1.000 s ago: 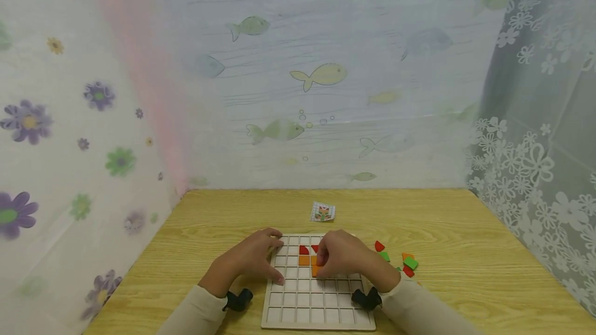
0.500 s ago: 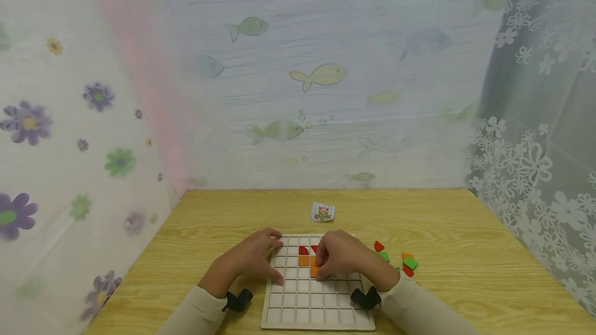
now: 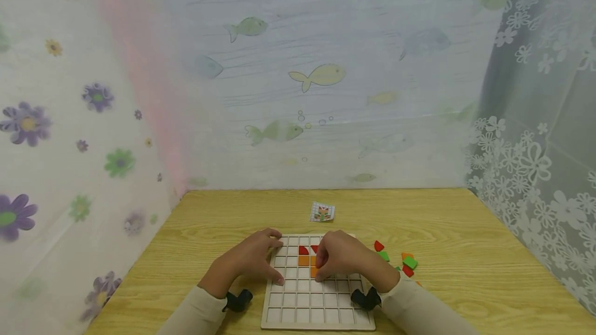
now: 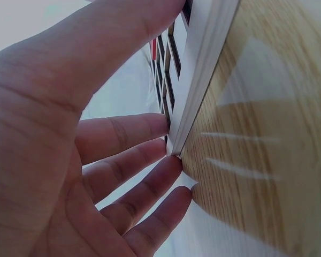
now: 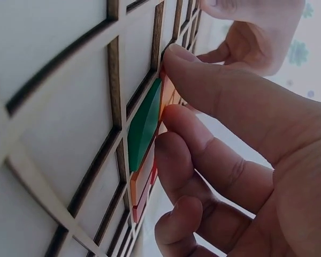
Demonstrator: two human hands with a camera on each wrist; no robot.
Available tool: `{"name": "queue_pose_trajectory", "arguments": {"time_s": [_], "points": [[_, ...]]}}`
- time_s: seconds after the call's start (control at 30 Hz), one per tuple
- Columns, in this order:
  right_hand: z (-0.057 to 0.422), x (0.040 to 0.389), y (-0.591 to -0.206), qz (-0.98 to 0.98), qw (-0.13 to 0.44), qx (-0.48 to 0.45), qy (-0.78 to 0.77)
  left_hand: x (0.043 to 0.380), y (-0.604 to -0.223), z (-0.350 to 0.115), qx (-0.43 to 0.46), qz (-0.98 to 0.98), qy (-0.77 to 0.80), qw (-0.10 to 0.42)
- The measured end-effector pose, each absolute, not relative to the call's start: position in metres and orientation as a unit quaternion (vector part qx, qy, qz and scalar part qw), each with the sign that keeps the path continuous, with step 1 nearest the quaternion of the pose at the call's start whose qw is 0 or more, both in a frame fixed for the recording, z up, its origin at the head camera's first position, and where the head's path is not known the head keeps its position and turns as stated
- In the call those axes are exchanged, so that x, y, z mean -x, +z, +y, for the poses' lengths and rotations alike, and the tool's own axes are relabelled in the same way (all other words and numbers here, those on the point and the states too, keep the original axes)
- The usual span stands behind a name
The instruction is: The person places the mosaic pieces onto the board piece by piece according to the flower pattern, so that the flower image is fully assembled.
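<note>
A pale wooden grid board (image 3: pixel 302 301) lies on the table. Over its middle, my right hand (image 3: pixel 342 255) bends its thumb and index fingertips round an orange tile (image 5: pixel 168 95) in a cell. In the right wrist view a green tile (image 5: pixel 145 128) sits in the neighbouring cell. A red quarter-round tile (image 3: pixel 303 250), an orange square (image 3: pixel 303 260) and a partly covered red triangle (image 3: pixel 314 248) also fill cells. My left hand (image 3: pixel 253 257) rests on the board's left side, thumb on top and fingers spread along the edge (image 4: pixel 190 112).
Several loose tiles, among them a red one (image 3: pixel 379 246) and a green one (image 3: pixel 410 262), lie right of the board. Behind it is a small pattern card (image 3: pixel 323 212). Curtains printed with fish (image 3: pixel 321 75) and flowers surround the wooden table (image 3: pixel 223 211).
</note>
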State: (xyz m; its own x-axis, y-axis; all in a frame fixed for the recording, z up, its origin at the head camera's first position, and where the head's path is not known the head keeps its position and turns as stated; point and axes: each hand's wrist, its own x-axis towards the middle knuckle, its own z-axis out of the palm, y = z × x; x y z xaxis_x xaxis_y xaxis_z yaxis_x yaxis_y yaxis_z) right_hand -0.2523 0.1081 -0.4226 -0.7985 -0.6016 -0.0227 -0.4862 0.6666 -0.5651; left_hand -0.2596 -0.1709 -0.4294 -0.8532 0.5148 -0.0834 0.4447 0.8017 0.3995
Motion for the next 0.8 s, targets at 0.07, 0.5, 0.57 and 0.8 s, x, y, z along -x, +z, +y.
{"name": "queue_pose_trajectory", "arguments": {"time_s": [0.07, 0.5, 0.57, 0.8], "points": [[0.108, 0.252, -0.423, 0.907, 0.103, 0.300, -0.277, 0.259, -0.429, -0.171, -0.253, 0.945, 0.187, 0.094], [0.111, 0.250, -0.420, 0.902, 0.083, 0.314, -0.283, 0.262, -0.433, -0.172, -0.249, 0.946, 0.183, 0.094], [0.112, 0.250, -0.419, 0.902, 0.081, 0.316, -0.282, 0.262, -0.434, -0.173, -0.250, 0.946, 0.183, 0.093], [0.122, 0.252, -0.419, 0.910, 0.069, 0.304, -0.273, 0.261, -0.433, -0.173, -0.253, 0.947, 0.178, 0.087]]}}
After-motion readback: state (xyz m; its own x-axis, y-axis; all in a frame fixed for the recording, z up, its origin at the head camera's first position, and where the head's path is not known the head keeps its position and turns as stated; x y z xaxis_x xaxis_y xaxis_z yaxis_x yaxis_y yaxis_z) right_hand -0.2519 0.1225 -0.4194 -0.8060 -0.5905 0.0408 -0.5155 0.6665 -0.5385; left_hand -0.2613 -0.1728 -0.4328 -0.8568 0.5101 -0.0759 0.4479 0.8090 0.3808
